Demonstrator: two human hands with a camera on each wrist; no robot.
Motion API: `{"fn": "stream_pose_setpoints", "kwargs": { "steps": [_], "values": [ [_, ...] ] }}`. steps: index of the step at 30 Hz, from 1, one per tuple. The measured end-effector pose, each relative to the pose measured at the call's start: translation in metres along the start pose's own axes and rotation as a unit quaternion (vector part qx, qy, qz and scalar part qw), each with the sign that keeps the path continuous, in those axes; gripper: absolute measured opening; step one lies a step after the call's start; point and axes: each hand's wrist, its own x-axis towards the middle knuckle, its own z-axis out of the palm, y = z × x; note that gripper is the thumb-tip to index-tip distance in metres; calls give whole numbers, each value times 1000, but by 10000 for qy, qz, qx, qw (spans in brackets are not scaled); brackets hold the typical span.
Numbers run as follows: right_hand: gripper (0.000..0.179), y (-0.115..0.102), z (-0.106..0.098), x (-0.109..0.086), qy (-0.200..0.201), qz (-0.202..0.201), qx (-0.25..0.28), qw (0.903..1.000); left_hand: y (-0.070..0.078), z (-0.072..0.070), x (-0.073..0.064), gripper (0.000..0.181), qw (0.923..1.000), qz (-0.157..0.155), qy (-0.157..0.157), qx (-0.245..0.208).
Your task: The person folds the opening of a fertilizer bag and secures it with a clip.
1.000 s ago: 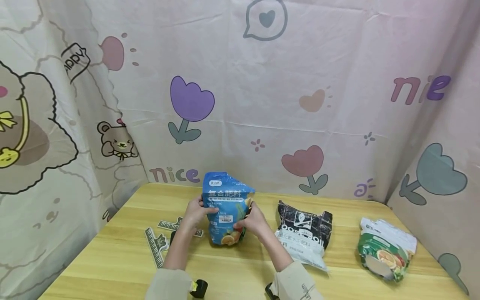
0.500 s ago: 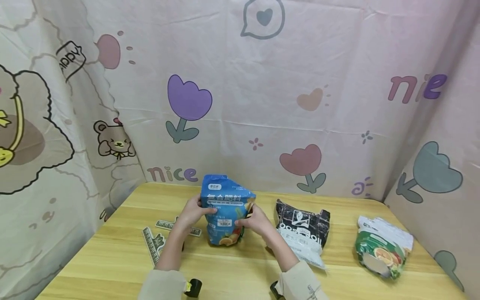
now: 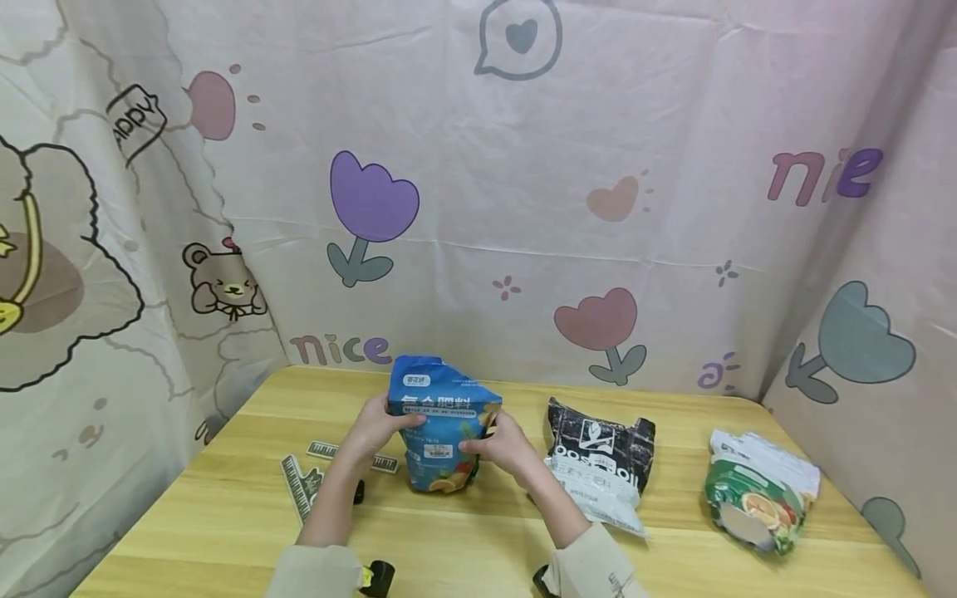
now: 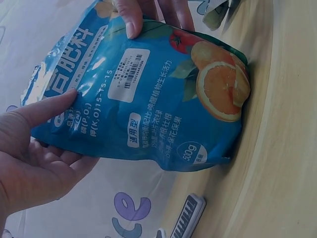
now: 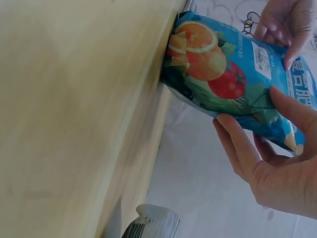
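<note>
A blue fertilizer bag (image 3: pixel 441 432), printed with oranges and a tomato, stands upright on the wooden table between both hands. On its left edge, my left hand (image 3: pixel 380 425) grips it, thumb across the front and fingers behind. My right hand (image 3: pixel 508 444) holds the opposite side the same way. In the left wrist view, the bag (image 4: pixel 143 94) shows a barcode label, and the left thumb presses its printed front. From the right wrist view, the base of the bag (image 5: pixel 198 54) is at the tabletop, with the right hand (image 5: pixel 277 148) around its side.
To the right lies a black and white bag (image 3: pixel 601 465); farther right is a green and white bag (image 3: pixel 758 490) with fruit print. Left of the hands are piano-key patterned clips (image 3: pixel 299 486), partly hidden by the left forearm. A patterned curtain (image 3: pixel 463 208) hangs behind the table (image 3: pixel 449 548).
The top of the blue bag sits slightly lower and tips forward a little more. Both hands keep their hold on its sides. The head view has shifted slightly.
</note>
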Motion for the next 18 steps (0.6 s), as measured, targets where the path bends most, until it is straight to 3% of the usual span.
{"fn": "stream_pose_setpoints", "kwargs": {
  "steps": [11,18],
  "values": [
    [59,-2,8,2,-62,-321,-380,9987,0,-10,-5,47,9999,-8,77,69],
    [46,-7,-3,-2,360,-557,-689,9954,3,-11,-9,51,9997,119,160,169]
  ]
}}
